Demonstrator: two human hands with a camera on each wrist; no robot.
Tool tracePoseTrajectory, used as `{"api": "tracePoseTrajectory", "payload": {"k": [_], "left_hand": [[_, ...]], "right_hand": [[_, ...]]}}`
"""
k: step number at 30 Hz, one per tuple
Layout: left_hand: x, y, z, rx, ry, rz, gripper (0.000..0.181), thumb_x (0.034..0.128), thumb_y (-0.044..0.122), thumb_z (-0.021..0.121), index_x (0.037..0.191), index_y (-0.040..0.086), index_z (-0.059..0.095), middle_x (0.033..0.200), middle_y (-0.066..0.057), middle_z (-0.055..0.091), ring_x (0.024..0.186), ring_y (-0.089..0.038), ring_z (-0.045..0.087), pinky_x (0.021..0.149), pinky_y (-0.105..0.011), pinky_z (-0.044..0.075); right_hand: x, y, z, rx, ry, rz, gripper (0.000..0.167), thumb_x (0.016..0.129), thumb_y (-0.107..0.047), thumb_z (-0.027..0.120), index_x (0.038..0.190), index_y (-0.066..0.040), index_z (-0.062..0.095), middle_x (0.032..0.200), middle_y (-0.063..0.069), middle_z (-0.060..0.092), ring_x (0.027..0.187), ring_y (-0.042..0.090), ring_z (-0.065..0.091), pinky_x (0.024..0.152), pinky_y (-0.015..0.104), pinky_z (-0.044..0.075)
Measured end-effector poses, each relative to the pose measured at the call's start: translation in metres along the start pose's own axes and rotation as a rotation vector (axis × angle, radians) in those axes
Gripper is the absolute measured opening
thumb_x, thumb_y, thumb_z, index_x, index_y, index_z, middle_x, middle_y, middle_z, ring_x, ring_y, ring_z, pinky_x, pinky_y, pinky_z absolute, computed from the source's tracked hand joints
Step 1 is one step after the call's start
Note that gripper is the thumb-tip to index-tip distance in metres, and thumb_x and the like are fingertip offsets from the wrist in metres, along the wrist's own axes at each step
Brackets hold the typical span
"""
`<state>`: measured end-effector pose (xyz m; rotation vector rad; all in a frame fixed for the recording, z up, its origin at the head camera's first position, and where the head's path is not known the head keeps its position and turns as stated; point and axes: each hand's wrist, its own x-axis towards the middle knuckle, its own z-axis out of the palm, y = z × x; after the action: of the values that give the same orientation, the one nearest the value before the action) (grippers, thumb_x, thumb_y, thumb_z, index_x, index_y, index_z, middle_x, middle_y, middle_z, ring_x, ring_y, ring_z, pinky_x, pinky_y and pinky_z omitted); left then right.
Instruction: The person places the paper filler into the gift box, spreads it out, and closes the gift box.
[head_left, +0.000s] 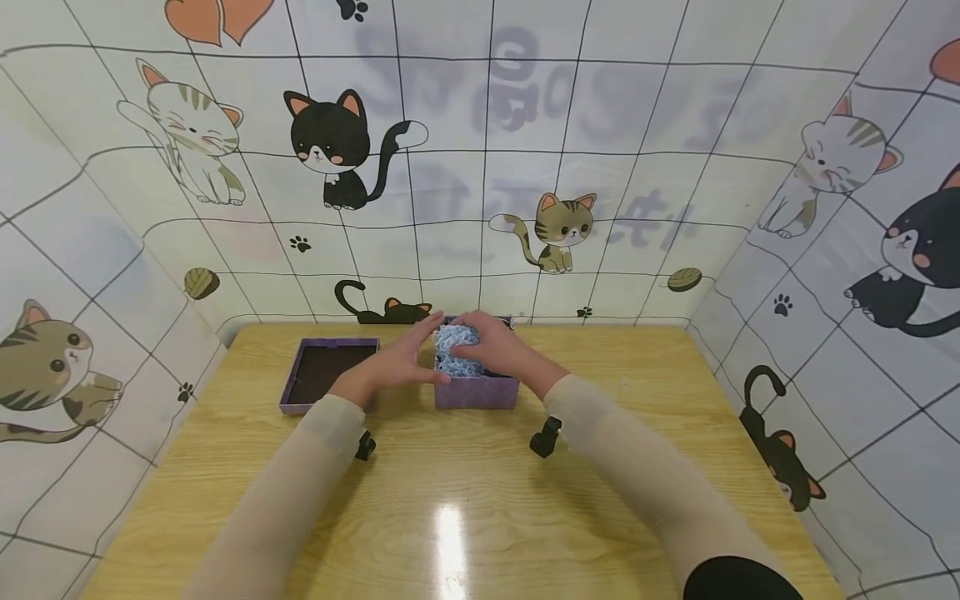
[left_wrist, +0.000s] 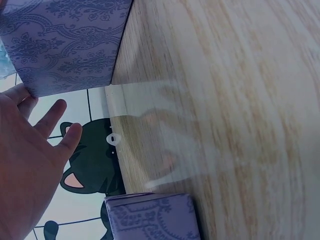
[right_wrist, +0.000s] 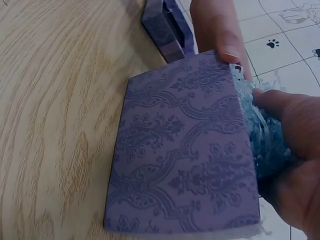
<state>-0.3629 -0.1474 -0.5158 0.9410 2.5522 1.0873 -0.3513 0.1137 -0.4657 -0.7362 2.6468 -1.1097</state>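
A purple patterned box (head_left: 476,393) (left_wrist: 65,45) (right_wrist: 185,150) stands on the table, filled on its left part with blue shredded paper (head_left: 454,354) (right_wrist: 257,130). My left hand (head_left: 397,360) (left_wrist: 30,155) is at the box's left side, fingers extended and spread, thumb touching the front left top corner. From the right, my right hand (head_left: 502,346) (right_wrist: 297,135) reaches over the box, its thumb and bent fingers around the shredded paper. The paper partly hides its fingertips, and the box interior below is hidden.
A shallow purple lid (head_left: 291,409) (left_wrist: 155,220) (right_wrist: 162,30) with a dark inside lies left of the box, behind my left wrist. The wooden table (head_left: 465,492) reaches a cat-print tiled backdrop (head_left: 450,192) behind it and at both sides.
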Motion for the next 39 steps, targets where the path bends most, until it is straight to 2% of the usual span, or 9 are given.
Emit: {"api": "tracePoseTrajectory", "payload": {"k": [7, 12, 20, 24, 30, 34, 39], "left_hand": [[0.0, -0.002, -0.001, 0.001, 0.0, 0.012, 0.123, 0.0926, 0.06, 0.086, 0.18, 0.019, 0.01, 0.187, -0.003, 0.003, 0.171, -0.031, 0.006, 0.13, -0.069, 0.021], [0.002, -0.001, -0.002, 0.012, -0.001, 0.013, 0.124, 0.0923, 0.062, 0.086, 0.18, 0.017, 0.011, 0.187, -0.005, 0.003, 0.171, -0.032, 0.005, 0.13, -0.07, 0.02], [0.002, 0.0, -0.002, 0.023, -0.001, 0.01, 0.125, 0.0917, 0.061, 0.087, 0.18, 0.019, 0.01, 0.187, -0.005, 0.003, 0.171, -0.032, 0.004, 0.13, -0.069, 0.02], [0.001, -0.002, 0.0, 0.031, -0.002, 0.008, 0.125, 0.0916, 0.061, 0.087, 0.181, 0.02, 0.01, 0.187, -0.005, 0.002, 0.171, -0.033, 0.005, 0.13, -0.07, 0.021], [0.001, -0.003, 0.001, 0.038, 0.0, 0.0, 0.124, 0.0918, 0.06, 0.087, 0.181, 0.023, 0.008, 0.187, -0.006, 0.002, 0.171, -0.034, 0.006, 0.13, -0.07, 0.021], [0.001, -0.002, 0.0, 0.027, 0.0, -0.004, 0.124, 0.0917, 0.06, 0.087, 0.18, 0.026, 0.007, 0.187, -0.005, 0.001, 0.17, -0.034, 0.007, 0.129, -0.071, 0.021], [0.002, -0.002, 0.0, 0.03, -0.008, -0.009, 0.124, 0.092, 0.061, 0.086, 0.18, 0.026, 0.006, 0.187, -0.002, 0.0, 0.171, -0.033, 0.006, 0.129, -0.071, 0.021]], "right_hand": [[0.013, 0.002, 0.011, -0.055, -0.136, 0.094, 0.072, 0.109, -0.026, 0.074, 0.169, -0.002, 0.042, 0.172, 0.017, 0.045, 0.158, 0.035, 0.044, 0.125, 0.054, 0.041], [0.018, 0.004, 0.014, -0.113, -0.223, 0.158, 0.074, 0.11, -0.024, 0.071, 0.171, 0.0, 0.036, 0.175, 0.019, 0.04, 0.159, 0.036, 0.041, 0.127, 0.053, 0.038], [0.022, 0.002, 0.014, -0.232, -0.263, 0.185, 0.07, 0.111, -0.021, 0.069, 0.17, 0.003, 0.038, 0.173, 0.021, 0.042, 0.159, 0.036, 0.042, 0.128, 0.05, 0.036], [0.02, 0.002, 0.014, -0.241, -0.258, 0.17, 0.071, 0.111, -0.02, 0.069, 0.169, 0.004, 0.037, 0.173, 0.022, 0.042, 0.159, 0.037, 0.042, 0.128, 0.05, 0.036], [0.013, -0.001, 0.007, -0.217, -0.23, 0.163, 0.076, 0.109, -0.026, 0.073, 0.171, 0.0, 0.037, 0.174, 0.019, 0.041, 0.158, 0.036, 0.043, 0.126, 0.052, 0.039], [0.006, -0.004, -0.003, -0.188, -0.174, 0.135, 0.079, 0.106, -0.032, 0.078, 0.17, -0.004, 0.042, 0.172, 0.016, 0.045, 0.155, 0.036, 0.047, 0.124, 0.054, 0.042], [-0.007, -0.002, -0.016, -0.091, -0.089, 0.074, 0.071, 0.104, -0.033, 0.081, 0.164, -0.009, 0.052, 0.166, 0.014, 0.053, 0.152, 0.035, 0.051, 0.12, 0.055, 0.046]]}}
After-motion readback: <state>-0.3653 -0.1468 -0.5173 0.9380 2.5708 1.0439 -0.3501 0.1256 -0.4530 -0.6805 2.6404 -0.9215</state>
